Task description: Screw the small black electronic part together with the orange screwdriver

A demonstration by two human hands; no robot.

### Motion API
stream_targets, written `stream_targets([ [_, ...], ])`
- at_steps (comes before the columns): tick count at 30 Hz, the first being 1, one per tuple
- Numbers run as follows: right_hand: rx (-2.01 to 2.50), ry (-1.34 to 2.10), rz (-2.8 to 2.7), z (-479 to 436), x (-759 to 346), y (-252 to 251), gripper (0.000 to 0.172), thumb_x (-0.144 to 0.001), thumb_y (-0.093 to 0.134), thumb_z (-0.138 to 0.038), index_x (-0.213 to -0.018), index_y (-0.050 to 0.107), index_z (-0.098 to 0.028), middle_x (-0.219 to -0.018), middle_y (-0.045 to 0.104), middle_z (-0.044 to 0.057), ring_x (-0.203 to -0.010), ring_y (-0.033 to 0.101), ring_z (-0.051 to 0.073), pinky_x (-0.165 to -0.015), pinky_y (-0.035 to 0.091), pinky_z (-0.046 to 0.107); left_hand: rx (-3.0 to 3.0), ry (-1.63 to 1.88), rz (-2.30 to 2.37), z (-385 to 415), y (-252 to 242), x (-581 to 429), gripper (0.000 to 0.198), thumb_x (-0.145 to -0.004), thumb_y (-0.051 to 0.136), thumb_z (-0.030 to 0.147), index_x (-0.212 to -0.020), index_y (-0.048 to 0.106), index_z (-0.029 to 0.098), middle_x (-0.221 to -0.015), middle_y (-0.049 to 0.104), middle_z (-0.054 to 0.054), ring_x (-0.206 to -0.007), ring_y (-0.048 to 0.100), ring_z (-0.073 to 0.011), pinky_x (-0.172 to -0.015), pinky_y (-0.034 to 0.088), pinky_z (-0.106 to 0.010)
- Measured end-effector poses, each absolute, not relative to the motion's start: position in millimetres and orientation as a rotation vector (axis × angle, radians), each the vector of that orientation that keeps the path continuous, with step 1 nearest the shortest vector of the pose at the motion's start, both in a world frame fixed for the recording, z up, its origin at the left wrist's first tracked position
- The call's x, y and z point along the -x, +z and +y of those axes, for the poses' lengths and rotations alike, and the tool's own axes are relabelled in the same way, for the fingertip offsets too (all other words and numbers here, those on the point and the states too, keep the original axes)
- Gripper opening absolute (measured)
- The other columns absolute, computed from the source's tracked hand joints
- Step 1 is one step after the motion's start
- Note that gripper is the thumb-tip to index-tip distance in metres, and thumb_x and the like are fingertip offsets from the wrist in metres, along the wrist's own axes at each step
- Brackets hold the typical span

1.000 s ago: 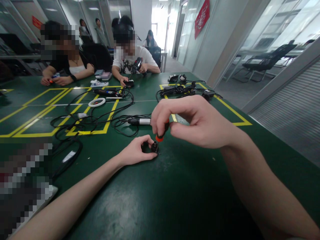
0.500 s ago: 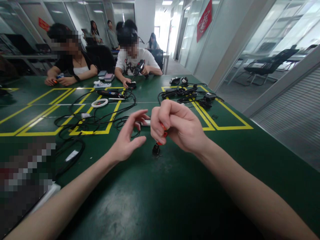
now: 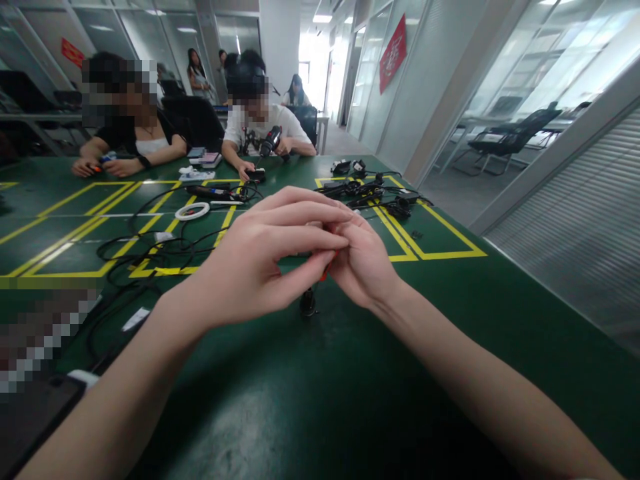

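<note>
My left hand (image 3: 260, 260) and my right hand (image 3: 363, 263) meet above the green table (image 3: 350, 400). Both close around a small screwdriver with an orange-red handle (image 3: 325, 272), of which only a sliver shows between the fingers. My left fingers lie across the right hand's fingers and cover most of the tool. Directly below the hands, a small black cylindrical part (image 3: 308, 303) stands upright on the table, untouched.
Tangled black cables (image 3: 165, 250) and a white ring (image 3: 192, 211) lie inside yellow floor-tape boxes to the left. More black cables and plugs (image 3: 373, 193) sit at the far right. Two other people work at the table's far end. A dark phone (image 3: 35, 413) lies near left.
My left hand let go of the black part on the table, rose, and closed over my right hand and the screwdriver. The black part stays standing alone.
</note>
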State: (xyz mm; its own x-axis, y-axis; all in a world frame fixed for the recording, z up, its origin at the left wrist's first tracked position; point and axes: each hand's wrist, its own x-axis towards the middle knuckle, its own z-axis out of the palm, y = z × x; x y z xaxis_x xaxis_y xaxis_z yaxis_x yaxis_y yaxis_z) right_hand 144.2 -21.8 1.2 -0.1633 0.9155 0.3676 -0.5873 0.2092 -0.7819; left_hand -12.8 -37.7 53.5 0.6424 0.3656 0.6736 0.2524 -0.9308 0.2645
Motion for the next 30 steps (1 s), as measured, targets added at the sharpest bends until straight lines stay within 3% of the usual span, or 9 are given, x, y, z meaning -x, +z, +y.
stream_targets([
  [4,0.463,1.413,-1.034,-22.9,-140.5,-3.2,0.012,-0.089,0.061,-0.019,-0.078,0.057,-0.021,-0.072,0.056,-0.005,-0.063,0.049,0.009,-0.060,0.044,0.018,-2.754,1.167,0.505,-32.9,47.1,16.8,0.020,-0.091,0.064,0.012,-0.099,0.080,0.021,-0.116,0.080,-0.007,-0.116,0.071,-0.0236,-0.104,0.057,-0.041],
  [12,0.738,1.286,-1.293,-18.4,-165.4,-52.8,0.006,-0.077,0.062,-0.025,-0.081,0.064,-0.022,-0.078,0.066,-0.002,-0.075,0.062,0.016,-0.073,0.052,0.029,-2.461,1.137,0.500,-27.2,42.7,12.0,0.015,-0.089,0.073,0.020,-0.102,0.080,0.024,-0.095,0.078,-0.004,-0.085,0.070,-0.0164,-0.076,0.055,-0.029],
  [15,0.861,1.146,-1.654,-29.7,-190.1,-79.9,0.032,-0.072,0.059,-0.013,-0.101,0.069,-0.022,-0.103,0.076,0.003,-0.101,0.070,0.023,-0.096,0.054,0.040,-2.415,1.173,0.519,-22.9,37.2,8.8,0.016,-0.088,0.076,0.023,-0.103,0.080,0.022,-0.092,0.074,-0.004,-0.079,0.065,-0.0136,-0.070,0.051,-0.027],
  [17,0.926,1.069,-1.913,-41.2,-201.3,-94.0,0.048,-0.072,0.063,-0.010,-0.119,0.069,-0.020,-0.126,0.074,0.009,-0.118,0.068,0.027,-0.110,0.049,0.047,-2.377,1.183,0.521,-20.6,32.8,5.4,0.010,-0.087,0.078,0.024,-0.096,0.080,0.019,-0.087,0.069,-0.004,-0.076,0.061,-0.0119,-0.068,0.048,-0.025],
  [19,0.979,1.048,-1.992,-50.6,-204.8,-104.2,0.054,-0.077,0.070,-0.015,-0.130,0.065,-0.019,-0.134,0.072,0.012,-0.123,0.067,0.029,-0.111,0.050,0.049,-2.336,1.182,0.501,-19.2,28.5,0.8,0.011,-0.086,0.079,0.025,-0.080,0.075,0.017,-0.080,0.062,-0.001,-0.073,0.057,-0.0101,-0.066,0.045,-0.023],
  [22,1.032,1.022,-1.947,-55.2,-198.7,-113.0,0.051,-0.083,0.076,-0.023,-0.133,0.065,-0.019,-0.132,0.073,0.013,-0.119,0.070,0.028,-0.108,0.053,0.049,-2.250,1.213,0.528,-19.3,23.1,-7.2,0.028,-0.089,0.075,0.025,-0.066,0.062,0.015,-0.076,0.056,0.000,-0.072,0.053,-0.0087,-0.067,0.044,-0.022],
  [25,1.064,0.968,-1.931,-51.4,-190.3,-115.9,0.042,-0.084,0.076,-0.022,-0.126,0.070,-0.017,-0.121,0.077,0.012,-0.109,0.073,0.026,-0.102,0.057,0.046,-2.027,1.127,0.542,-20.7,19.6,-12.4,0.033,-0.099,0.061,0.033,-0.071,0.059,0.015,-0.082,0.063,-0.003,-0.077,0.062,-0.0107,-0.072,0.050,-0.023],
  [27,1.076,0.948,-1.927,-48.9,-187.8,-115.8,0.035,-0.086,0.075,-0.021,-0.121,0.073,-0.017,-0.116,0.079,0.011,-0.105,0.074,0.025,-0.099,0.058,0.044,-1.836,0.985,0.511,-21.3,17.5,-13.7,0.036,-0.102,0.056,0.042,-0.076,0.058,0.016,-0.077,0.067,-0.003,-0.068,0.066,-0.0116,-0.065,0.051,-0.024],
  [30,1.078,0.952,-1.918,-48.2,-188.3,-114.1,0.031,-0.088,0.073,-0.022,-0.119,0.074,-0.016,-0.115,0.079,0.011,-0.105,0.075,0.025,-0.098,0.058,0.043,-1.642,0.913,0.471,-20.3,14.3,-14.0,0.040,-0.096,0.064,0.049,-0.073,0.052,0.017,-0.056,0.055,0.004,-0.045,0.049,-0.0072,-0.047,0.038,-0.021],
])
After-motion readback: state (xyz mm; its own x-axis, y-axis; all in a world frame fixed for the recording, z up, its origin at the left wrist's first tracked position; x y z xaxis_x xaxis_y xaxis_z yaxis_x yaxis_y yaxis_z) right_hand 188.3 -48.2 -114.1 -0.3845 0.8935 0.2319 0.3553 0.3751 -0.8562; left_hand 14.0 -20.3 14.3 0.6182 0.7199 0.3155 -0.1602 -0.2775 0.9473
